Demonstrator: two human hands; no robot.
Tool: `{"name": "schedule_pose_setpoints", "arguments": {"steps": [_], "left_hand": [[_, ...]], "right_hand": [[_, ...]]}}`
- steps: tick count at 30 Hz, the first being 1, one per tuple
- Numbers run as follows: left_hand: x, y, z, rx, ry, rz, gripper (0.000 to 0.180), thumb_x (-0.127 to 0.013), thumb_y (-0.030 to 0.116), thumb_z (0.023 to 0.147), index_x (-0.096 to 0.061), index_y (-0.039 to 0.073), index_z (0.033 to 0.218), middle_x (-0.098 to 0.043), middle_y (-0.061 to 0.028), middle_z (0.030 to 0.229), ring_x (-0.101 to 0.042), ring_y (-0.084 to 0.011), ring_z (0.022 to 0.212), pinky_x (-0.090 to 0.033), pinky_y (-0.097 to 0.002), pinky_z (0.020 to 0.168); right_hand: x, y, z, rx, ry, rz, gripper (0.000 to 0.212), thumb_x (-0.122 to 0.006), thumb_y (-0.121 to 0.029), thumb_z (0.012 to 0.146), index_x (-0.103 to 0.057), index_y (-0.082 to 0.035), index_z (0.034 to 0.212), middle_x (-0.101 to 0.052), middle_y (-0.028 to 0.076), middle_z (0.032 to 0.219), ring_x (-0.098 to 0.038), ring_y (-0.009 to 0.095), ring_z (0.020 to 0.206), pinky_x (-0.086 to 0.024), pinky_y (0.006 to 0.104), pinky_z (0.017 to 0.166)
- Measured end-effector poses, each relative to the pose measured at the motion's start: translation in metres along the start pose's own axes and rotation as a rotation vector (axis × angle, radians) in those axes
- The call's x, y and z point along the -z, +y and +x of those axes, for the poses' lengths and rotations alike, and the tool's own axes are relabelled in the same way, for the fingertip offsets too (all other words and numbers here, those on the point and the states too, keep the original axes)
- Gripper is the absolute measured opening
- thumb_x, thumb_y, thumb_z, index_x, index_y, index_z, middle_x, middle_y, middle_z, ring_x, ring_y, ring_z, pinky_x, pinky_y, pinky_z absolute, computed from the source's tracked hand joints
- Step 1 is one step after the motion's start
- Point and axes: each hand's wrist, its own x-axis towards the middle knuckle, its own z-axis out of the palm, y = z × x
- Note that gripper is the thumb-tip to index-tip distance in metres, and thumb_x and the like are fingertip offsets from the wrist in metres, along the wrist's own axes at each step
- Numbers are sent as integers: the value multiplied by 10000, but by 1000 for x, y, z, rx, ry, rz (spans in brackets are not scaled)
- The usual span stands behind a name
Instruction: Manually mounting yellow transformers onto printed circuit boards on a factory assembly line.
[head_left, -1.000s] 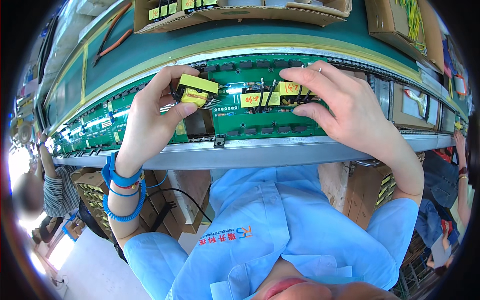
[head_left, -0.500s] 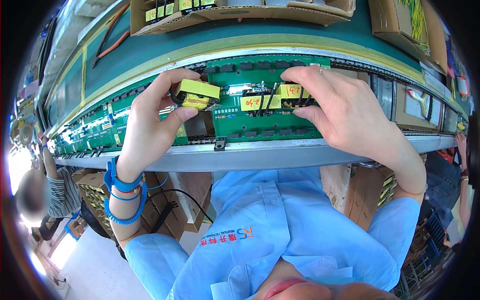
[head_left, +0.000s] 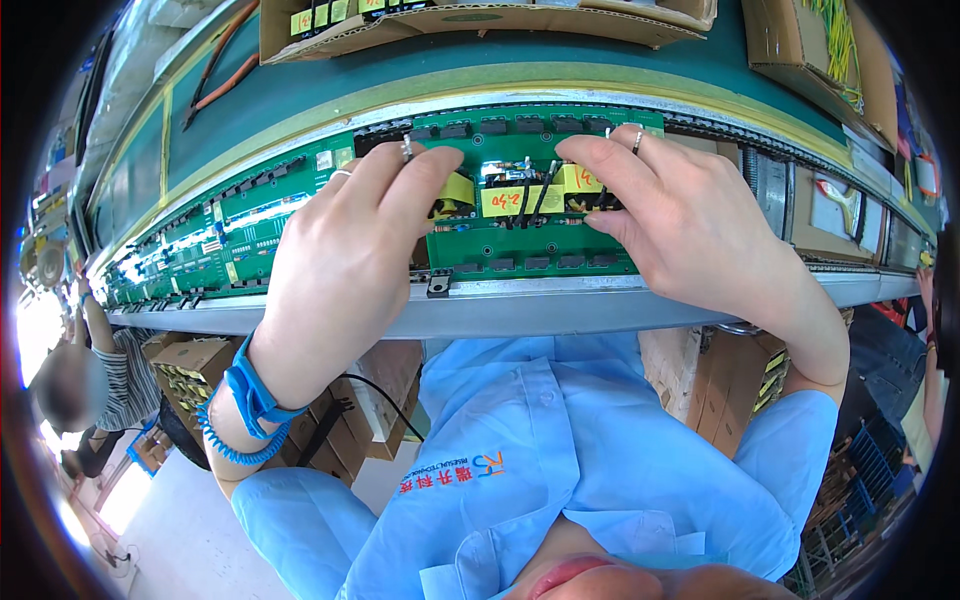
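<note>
Clock centre = mid-view. Step looks like seating the L yellow part [head_left: 458, 192] on the near PCB [head_left: 510, 242], both abt 12 o'c; L hand [head_left: 350, 235] at 10 is closed on it (thumb hidden), & R hand [head_left: 690, 220] at 2 pinches the R yellow part [head_left: 578, 178] at 1, index far side, thumb near side. To do it well: line the L part up square w/ the mid yellow part [head_left: 500, 203], check pins are over holes (can't see them), then press straight down, even force, no rocking; light touch w/ R hand so its part doesn't tilt. Count: 2 hands, 3 yellow parts on the near PCB, 5 small black comps [head_left: 537, 263] I can make out along its 6 o'c edge, ≥1 more PCB [head_left: 265, 215] at 10, 1 pr orange-handled pliers [head_left: 228, 86] btwn 10 & 11, 2 boxes on the worktop [head_left: 650, 72]: parts box [head_left: 560, 28] at 12 (contents cut off, no exact no.), wire box [head_left: 800, 75] at 2, w/ too many yellow-green wires [head_left: 842, 50] to count.
</note>
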Motion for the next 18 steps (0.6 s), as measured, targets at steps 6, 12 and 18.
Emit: {"name": "schedule_pose_setpoints", "arguments": {"steps": [6, 12, 18], "left_hand": [[10, 5, 4, 123, -173, -23, 509, -655, -81, 725, -586, 70, 1206, -620, -130, 1065, -629, -359, 896, -520, -414, 729], [11, -11, -2, 165, -82, -254, 481, -668, -77, 751, -591, 61, 1206, -629, -144, 1042, -627, -351, 893, -524, -381, 768], [-4, -34, -17, 384, -38, -598, 466, -677, -77, 797, -570, 67, 1228, -653, -84, 1126, -637, -201, 993, -521, -323, 860]], "right_hand": [[0, 0, 0, 0, -10, -12, 391, -701, -127, 810, -517, -19, 1138, -611, 148, 892, -661, 309, 786, -544, 387, 637], [-1, 3, 1, 22, 1, -4, 393, -704, -131, 808, -520, -22, 1138, -618, 152, 900, -660, 311, 780, -540, 386, 630], [2, 2, 0, -71, -81, 71, 496, -727, -57, 747, -547, -39, 1209, -609, 151, 990, -637, 346, 834, -520, 414, 681]]}}
